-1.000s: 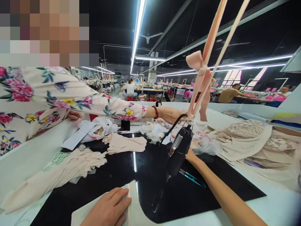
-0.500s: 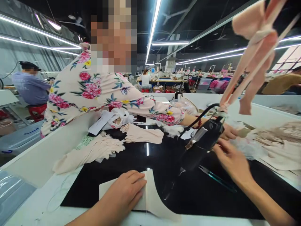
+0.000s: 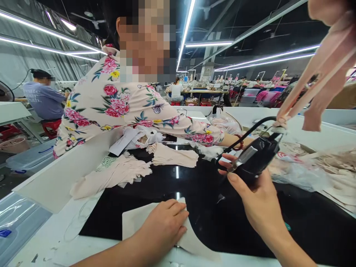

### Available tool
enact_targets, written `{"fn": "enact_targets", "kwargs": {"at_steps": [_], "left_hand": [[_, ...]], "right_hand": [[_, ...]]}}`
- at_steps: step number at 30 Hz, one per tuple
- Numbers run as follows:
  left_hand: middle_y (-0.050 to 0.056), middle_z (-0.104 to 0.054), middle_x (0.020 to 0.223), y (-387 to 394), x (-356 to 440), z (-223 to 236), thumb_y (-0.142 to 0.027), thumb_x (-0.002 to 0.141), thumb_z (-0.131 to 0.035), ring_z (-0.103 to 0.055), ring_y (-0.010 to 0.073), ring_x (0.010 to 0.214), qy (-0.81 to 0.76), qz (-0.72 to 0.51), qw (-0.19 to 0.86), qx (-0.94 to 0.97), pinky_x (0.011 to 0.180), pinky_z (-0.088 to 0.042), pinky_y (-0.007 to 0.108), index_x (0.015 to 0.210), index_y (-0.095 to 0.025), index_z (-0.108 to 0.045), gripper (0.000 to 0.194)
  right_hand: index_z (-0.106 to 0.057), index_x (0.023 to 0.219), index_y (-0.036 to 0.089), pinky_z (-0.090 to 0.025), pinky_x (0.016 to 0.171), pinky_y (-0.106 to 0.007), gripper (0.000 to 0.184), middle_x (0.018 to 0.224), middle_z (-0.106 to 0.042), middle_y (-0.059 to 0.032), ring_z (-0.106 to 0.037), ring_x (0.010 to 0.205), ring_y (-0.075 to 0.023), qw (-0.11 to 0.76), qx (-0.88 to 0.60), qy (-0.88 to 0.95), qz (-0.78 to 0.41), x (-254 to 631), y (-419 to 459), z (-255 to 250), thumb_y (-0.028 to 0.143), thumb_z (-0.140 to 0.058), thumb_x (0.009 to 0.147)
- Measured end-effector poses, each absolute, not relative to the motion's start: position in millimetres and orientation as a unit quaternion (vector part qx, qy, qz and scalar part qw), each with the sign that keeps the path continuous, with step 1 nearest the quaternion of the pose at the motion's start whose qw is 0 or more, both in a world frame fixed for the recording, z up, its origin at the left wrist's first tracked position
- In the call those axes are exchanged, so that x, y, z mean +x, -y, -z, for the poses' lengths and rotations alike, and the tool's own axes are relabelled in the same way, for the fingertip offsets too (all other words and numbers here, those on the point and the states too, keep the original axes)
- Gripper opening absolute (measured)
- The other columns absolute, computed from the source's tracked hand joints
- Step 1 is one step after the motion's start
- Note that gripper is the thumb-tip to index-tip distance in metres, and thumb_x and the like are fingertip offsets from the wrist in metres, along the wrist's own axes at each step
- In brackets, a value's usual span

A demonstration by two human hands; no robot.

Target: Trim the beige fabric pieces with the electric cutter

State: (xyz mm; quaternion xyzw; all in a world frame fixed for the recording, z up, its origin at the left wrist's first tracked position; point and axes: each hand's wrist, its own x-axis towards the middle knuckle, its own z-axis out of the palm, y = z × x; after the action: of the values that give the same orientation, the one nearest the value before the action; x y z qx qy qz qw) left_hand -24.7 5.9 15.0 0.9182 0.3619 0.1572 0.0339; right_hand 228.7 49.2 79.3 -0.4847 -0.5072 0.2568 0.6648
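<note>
My left hand lies flat, fingers stretched, on a cream fabric piece at the front edge of a black board. The fabric has a curved right edge. My right hand is wrapped around a black hand-held tool with a metal lever on its side. Its exact kind does not show. A black cord loops from the tool, and pale pink fabric strips hold it from above. Beside my right wrist only a teal tip of a slim tool shows.
A co-worker in a floral shirt leans in from the left, arm stretched across the back of the board. Stacks of beige fabric pieces lie at the left and back. Plastic bags and more beige cloth are at the right.
My right hand has moved from behind the tool to its near side and closed around it. The tool is tilted up. My left hand remains on the fabric, and the view has shifted slightly.
</note>
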Motion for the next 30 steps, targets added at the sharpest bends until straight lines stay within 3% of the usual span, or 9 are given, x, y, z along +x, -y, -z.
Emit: {"fn": "enact_targets", "kwargs": {"at_steps": [4,8,14,19,30], "left_hand": [[0.006,-0.076,0.14,-5,-23,-16,-0.026,0.11,-0.069,-0.071,0.023,0.125,-0.351,-0.152,0.005,0.924,0.113,-0.056,0.034,0.129,-0.015,-0.074,0.022],[0.007,-0.072,0.148,-6,-24,-16,-0.03,0.107,-0.075,-0.071,0.025,0.126,-0.361,-0.149,0.008,0.921,0.111,-0.058,0.037,0.132,-0.015,-0.072,0.029],[0.01,-0.075,0.136,-20,-22,-20,-0.03,0.104,-0.078,-0.071,0.0301,0.121,-0.447,-0.15,0.029,0.882,0.103,-0.062,0.045,0.136,-0.015,-0.072,0.036],[0.006,-0.074,0.122,-33,-18,-25,-0.026,0.101,-0.082,-0.07,0.0287,0.114,-0.49,-0.115,0.11,0.857,0.1,-0.062,0.046,0.122,-0.018,-0.076,0.023],[0.005,-0.071,0.125,-32,-18,-24,-0.023,0.101,-0.082,-0.066,0.0281,0.119,-0.493,-0.112,0.156,0.849,0.103,-0.059,0.045,0.118,-0.02,-0.073,0.02]], "right_hand": [[-0.067,0.111,0.026,-0.06,0.088,-0.048,0.06,0.108,-0.079,-0.0054,-0.075,0.085,-0.0277,0.701,-0.519,0.461,-0.165,204,-56,-82,0.064,-0.094,0.074],[-0.061,0.106,0.025,-0.057,0.083,-0.047,0.058,0.098,-0.075,-0.0036,-0.072,0.08,-0.0263,0.715,-0.507,0.469,-0.11,192,-64,-80,0.059,-0.095,0.073],[-0.06,0.106,0.029,-0.06,0.062,-0.036,0.037,0.091,-0.071,0.0007,-0.066,0.063,-0.0175,0.742,-0.373,0.506,-0.232,173,-71,-69,0.042,-0.09,0.088],[-0.062,0.111,0.03,-0.062,0.062,-0.032,0.033,0.095,-0.071,0.002,-0.069,0.069,-0.0157,0.749,-0.305,0.502,-0.306,163,-77,-60,0.032,-0.089,0.091],[-0.061,0.127,0.032,-0.061,0.059,-0.031,0.041,0.093,-0.071,0.0048,-0.067,0.063,-0.0142,0.741,-0.278,0.504,-0.347,153,-82,-52,0.032,-0.085,0.094]]}}
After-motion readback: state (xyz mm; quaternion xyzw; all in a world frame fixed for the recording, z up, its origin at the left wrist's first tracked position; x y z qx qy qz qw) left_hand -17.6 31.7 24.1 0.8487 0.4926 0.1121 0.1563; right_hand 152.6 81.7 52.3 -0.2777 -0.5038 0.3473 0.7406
